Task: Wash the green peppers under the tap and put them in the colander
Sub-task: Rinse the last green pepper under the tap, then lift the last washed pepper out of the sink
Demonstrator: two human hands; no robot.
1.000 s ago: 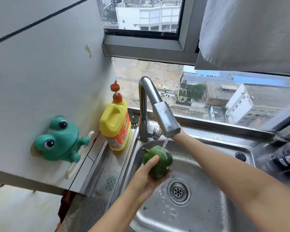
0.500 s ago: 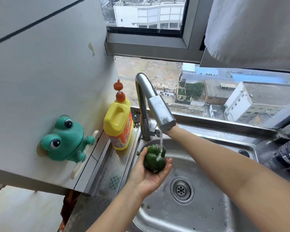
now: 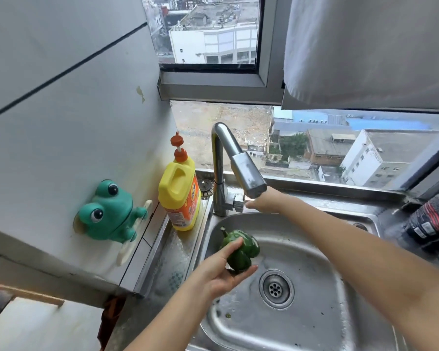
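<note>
A dark green pepper (image 3: 241,250) lies in my left hand (image 3: 219,272) over the steel sink (image 3: 314,312), its stem pointing up and left. The pepper is below and a little left of the tap (image 3: 238,160) spout. No water stream shows under the spout. My right hand (image 3: 264,202) reaches behind the spout to the tap's handle at its base; the spout hides most of the fingers, so whether they grip the handle is unclear. No colander is in view.
A yellow detergent bottle (image 3: 179,191) with an orange pump stands left of the tap. A green frog holder (image 3: 107,211) sticks to the left wall. The drain (image 3: 276,288) sits mid-sink. A dark wrapped object (image 3: 431,219) lies at the right. A white cloth (image 3: 365,46) hangs above.
Water ran from the spout onto the pepper earlier; now no stream shows. My left hand has lowered the pepper away from the spout. The right hand stays at the tap handle.
</note>
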